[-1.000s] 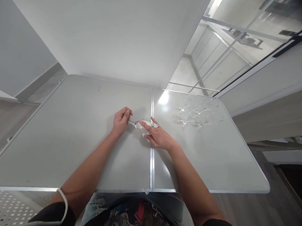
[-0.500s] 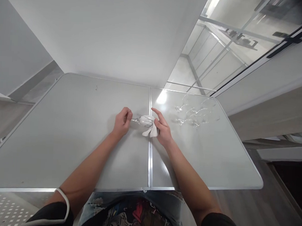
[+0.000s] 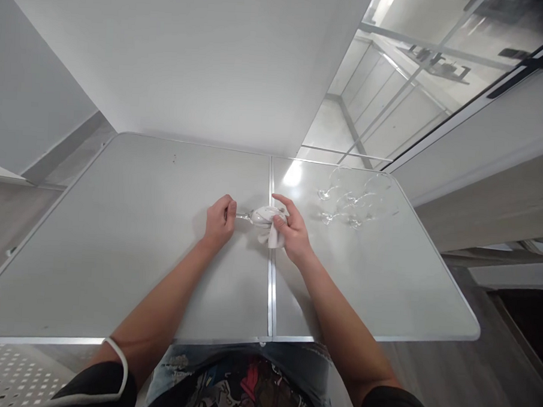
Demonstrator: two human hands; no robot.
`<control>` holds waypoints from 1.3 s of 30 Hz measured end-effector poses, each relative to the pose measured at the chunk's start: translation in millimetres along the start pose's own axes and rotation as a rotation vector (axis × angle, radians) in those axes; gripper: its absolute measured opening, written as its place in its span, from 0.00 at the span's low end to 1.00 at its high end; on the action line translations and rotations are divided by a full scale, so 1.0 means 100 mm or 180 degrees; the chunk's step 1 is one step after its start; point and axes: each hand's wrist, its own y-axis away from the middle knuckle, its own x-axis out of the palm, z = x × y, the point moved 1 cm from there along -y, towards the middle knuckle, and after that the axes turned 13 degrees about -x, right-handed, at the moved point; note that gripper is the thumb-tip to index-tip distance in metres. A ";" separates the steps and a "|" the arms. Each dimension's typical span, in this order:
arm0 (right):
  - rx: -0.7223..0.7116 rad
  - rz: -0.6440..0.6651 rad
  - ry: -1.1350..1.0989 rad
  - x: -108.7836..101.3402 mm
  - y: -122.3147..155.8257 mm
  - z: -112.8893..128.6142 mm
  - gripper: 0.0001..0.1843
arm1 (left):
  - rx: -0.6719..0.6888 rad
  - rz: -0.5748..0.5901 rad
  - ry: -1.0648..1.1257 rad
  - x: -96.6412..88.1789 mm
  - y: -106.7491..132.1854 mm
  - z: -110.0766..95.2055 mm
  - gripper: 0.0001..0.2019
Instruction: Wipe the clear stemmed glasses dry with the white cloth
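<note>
A stemmed wine glass point(image 3: 244, 216) is held sideways above the middle of the table, its stem to the left and its bowl to the right. My left hand point(image 3: 220, 219) is closed around the foot end of the stem, which it mostly hides. A white cloth point(image 3: 276, 234) is bunched inside and around the bowl, with a loose end hanging down. My right hand point(image 3: 294, 229) grips the cloth at the bowl's rim, thumb on the near side and index finger stretched out. Several clear stemmed glasses point(image 3: 354, 221) lie on their sides to the right.
The light grey folding table point(image 3: 117, 239) has a metal seam point(image 3: 270, 287) running down its middle. Behind it rises a white panel point(image 3: 192, 62). A glass partition point(image 3: 369, 112) stands at the back right, and a perforated white seat point(image 3: 7, 378) is at the lower left.
My right hand has shifted slightly, with its thumb further over the cloth, and the cloth has turned a little around the bowl. My left hand stays on the stem.
</note>
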 end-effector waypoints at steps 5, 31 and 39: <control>0.0634 -0.0944 -0.0802 -0.03 -0.07 -0.12 0.33 | 0.1017 0.0467 -0.0967 0.04 -0.01 -0.04 0.13; 0.0677 -0.0867 -0.2489 0.06 -0.12 -0.04 0.12 | -0.1136 0.2028 0.1115 0.14 0.04 0.01 0.20; 0.0383 -0.0838 -0.2322 0.08 -0.12 -0.02 0.14 | -0.1286 0.1744 0.1360 0.10 0.00 -0.01 0.21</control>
